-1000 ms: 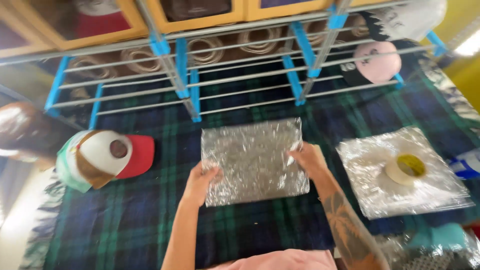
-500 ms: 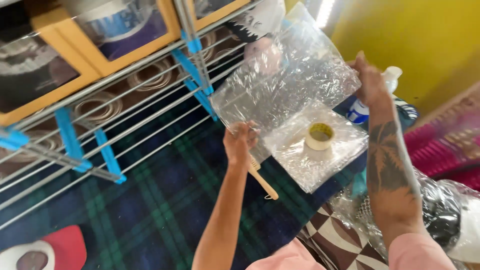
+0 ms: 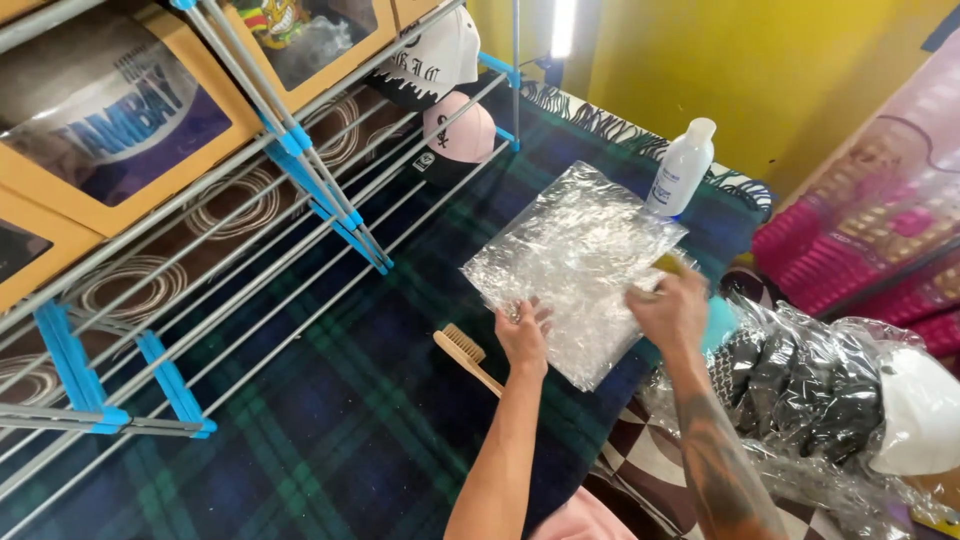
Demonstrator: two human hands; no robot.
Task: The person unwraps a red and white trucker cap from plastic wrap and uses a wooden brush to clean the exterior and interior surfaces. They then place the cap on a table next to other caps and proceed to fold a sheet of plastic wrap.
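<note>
**Crinkly Plastic Under Two Hands**

The stack of clear crinkly plastic sheets (image 3: pixel 575 265) lay flat on the dark green checked blanket (image 3: pixel 330 420), near the yellow wall (image 3: pixel 760 70). The left hand (image 3: pixel 523 333) was open, with its fingers spread and pressing down on the near corner of the sheets. The right hand (image 3: pixel 672 310) rested on the right edge, its fingers curled over it; I could not tell if it was pinching the plastic or just touching it. Something yellow (image 3: pixel 670 264) peeked out beside that hand.

A small wooden brush (image 3: pixel 466 356) lay just beside the left hand. A white plastic bottle (image 3: pixel 680 170) stood upright at the far corner of the sheets.

The plastic looked slippery and thin. If a hand pushed too hard, the sheets might slide apart or bunch up. If the sheets got shoved toward the wall, they might bump the bottle and tip it over. An elbow might also knock the brush.

Pale caps (image 3: pixel 455 85) hung on the grey and blue rack (image 3: pixel 300 170) farther off.
</note>
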